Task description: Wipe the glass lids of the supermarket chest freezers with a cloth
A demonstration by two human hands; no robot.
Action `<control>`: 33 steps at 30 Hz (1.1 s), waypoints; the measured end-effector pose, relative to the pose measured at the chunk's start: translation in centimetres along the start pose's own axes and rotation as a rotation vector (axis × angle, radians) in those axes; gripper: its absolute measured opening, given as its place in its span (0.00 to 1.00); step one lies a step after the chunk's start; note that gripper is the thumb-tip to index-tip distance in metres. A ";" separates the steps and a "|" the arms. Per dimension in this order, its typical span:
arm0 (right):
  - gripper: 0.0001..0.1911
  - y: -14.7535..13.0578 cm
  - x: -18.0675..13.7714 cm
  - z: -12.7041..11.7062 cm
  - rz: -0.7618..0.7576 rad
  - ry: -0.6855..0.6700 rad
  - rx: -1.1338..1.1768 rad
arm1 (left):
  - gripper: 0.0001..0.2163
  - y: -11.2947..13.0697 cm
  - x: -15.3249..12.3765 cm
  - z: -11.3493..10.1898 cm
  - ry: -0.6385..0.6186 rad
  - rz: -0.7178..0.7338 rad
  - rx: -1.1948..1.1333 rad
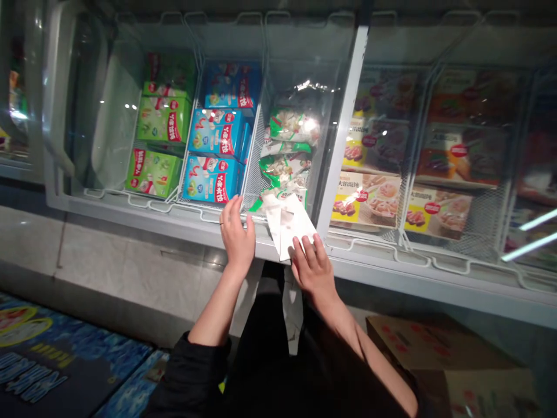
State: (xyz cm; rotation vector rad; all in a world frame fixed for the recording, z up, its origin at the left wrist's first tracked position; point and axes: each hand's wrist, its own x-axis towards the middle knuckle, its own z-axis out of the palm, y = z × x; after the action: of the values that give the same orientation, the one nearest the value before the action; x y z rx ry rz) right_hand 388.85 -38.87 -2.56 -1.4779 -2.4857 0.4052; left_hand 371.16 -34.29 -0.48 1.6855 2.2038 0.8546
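Observation:
My left hand (238, 237) is at the front rim of a chest freezer (209, 229), fingers apart and nothing held. A ring shows on one of its fingers. My right hand (314, 268) rests its stretched fingers on the lower right edge of a folded white paper sheet (290, 223); its thumb is hard to make out. The sheet lies across the front rim, partly covering the nearest of several green-and-white plastic food bags (285, 165). Left of these bags, blue boxes (210, 179) are stacked in a wire basket, close beyond my left fingertips.
Green boxes (154, 173) fill the leftmost basket. Beyond a pale upright divider (342, 139), yellow-and-brown food boxes (366, 198) sit in further baskets. A cardboard carton (435, 348) stands at lower right, a dark-blue printed surface (65, 360) at lower left. Glass reflections blur the right side.

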 end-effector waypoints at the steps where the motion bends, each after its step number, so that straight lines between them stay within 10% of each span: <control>1: 0.24 -0.2 0.0 0.0 -0.002 -0.010 -0.009 | 0.18 -1.0 0.7 -0.4 -0.014 0.030 0.012; 11: 0.27 -2.3 10.2 -0.8 0.079 -0.053 -0.086 | 0.20 -3.8 4.5 -0.2 -0.347 0.431 0.169; 18: 0.29 -3.7 7.0 0.6 0.355 0.057 -0.090 | 0.21 -3.8 4.5 -0.8 -0.375 0.366 0.092; 26: 0.27 -2.9 12.0 0.0 0.103 0.012 -0.127 | 0.21 -3.7 4.7 -0.8 -0.310 0.290 -0.085; 33: 0.28 -1.2 11.2 -0.6 0.304 0.085 -0.152 | 0.21 -3.8 4.7 -0.4 -0.304 0.279 -0.073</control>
State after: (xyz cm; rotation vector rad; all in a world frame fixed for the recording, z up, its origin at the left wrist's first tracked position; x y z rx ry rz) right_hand 382.74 -29.47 -1.05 -1.9003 -2.2741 0.2004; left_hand 366.43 -30.63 -1.58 1.9677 1.7487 0.6748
